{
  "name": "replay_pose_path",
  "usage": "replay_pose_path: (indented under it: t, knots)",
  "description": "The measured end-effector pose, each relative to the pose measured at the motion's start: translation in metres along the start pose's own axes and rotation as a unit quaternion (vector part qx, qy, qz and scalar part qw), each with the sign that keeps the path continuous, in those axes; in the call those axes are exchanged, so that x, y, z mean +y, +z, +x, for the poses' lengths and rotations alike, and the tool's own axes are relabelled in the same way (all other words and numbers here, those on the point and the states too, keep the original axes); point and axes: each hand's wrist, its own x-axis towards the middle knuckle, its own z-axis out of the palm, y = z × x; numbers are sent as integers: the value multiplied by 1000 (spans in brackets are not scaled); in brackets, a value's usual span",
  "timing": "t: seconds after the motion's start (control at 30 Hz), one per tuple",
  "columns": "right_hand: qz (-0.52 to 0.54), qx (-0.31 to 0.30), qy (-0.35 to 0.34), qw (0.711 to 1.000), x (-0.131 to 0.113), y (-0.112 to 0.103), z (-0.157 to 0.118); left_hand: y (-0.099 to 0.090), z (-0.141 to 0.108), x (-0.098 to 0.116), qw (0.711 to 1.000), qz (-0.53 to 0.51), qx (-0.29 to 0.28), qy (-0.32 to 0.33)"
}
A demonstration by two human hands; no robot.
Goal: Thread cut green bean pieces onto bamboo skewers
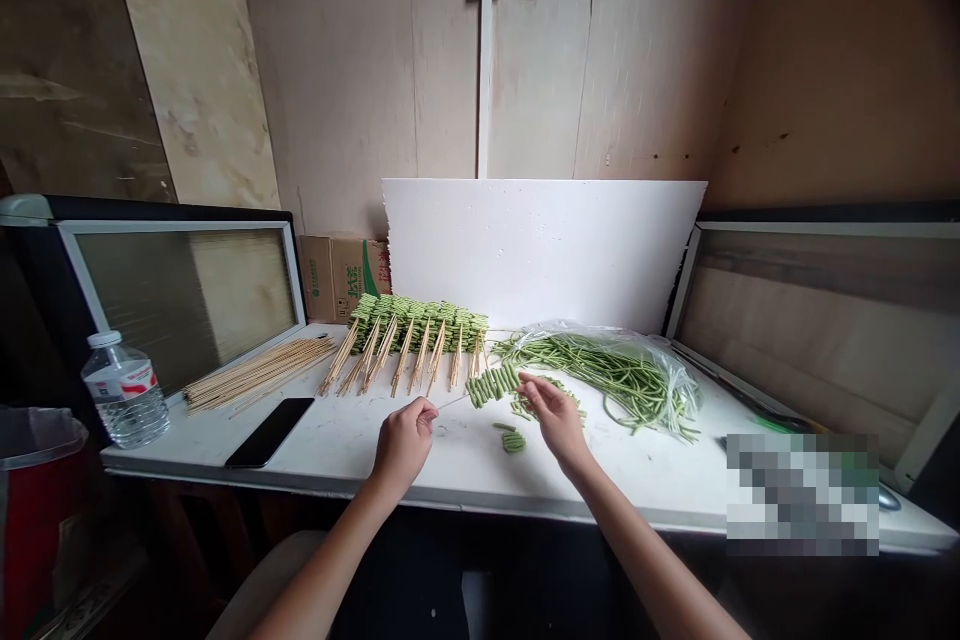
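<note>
Worktop (pixel 645 470) is standing against a wall (pixel 337 70). Loaded skewer (pixel 491 387), threaded with cut green beans, is hovering over it between both hands. Left hand (pixel 403 438): fingers pinching the bare stick; skewer is lying right of them. Right hand (pixel 555 417) is nearer the beans, fingers touching their end; can't tell if pinching. Long axis is slanting left-right, bean end pointing right and away. Around the skewer: loose pieces (pixel 514 442) lying nearer, skewer pile (pixel 420 315) beyond-left, long beans (pixel 592 365) right.

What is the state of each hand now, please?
Left hand: closed, holding the bare end of a skewer.
Right hand: partly closed at the threaded bean pieces; grip cannot be told.
</note>
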Motion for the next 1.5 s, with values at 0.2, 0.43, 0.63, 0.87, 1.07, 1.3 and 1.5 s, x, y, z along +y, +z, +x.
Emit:
replay_pose_path:
  t: [0.2, 0.43, 0.63, 0.87, 1.07, 1.3, 1.5]
  knots:
    - [-367, -45, -69, 926, 39, -7, -1, 3, 0, -6, 1000, 12, -6, -21]
    - [-464, -73, -71, 880, 50, 5, -1, 5, -1, -9, 999, 27, -13, -25]
    - [-475, -102, -95, 869, 44, 9, -4, 7, -1, -12, 999, 27, -14, -26]
    - [-498, -111, -107, 854, 46, 12, -6, 8, -2, -13, 999, 34, -17, -16]
    - [-440, -65, -112, 889, 42, 9, -5, 10, -3, -16, 999, 33, -10, -6]
    - [-75, 21, 31, 996, 26, -6, 10, 9, -4, -10, 999, 32, -14, -5]
    - [78, 3, 136, 988, 17, -10, 11, 12, -5, -12, 999, 41, -17, -7]
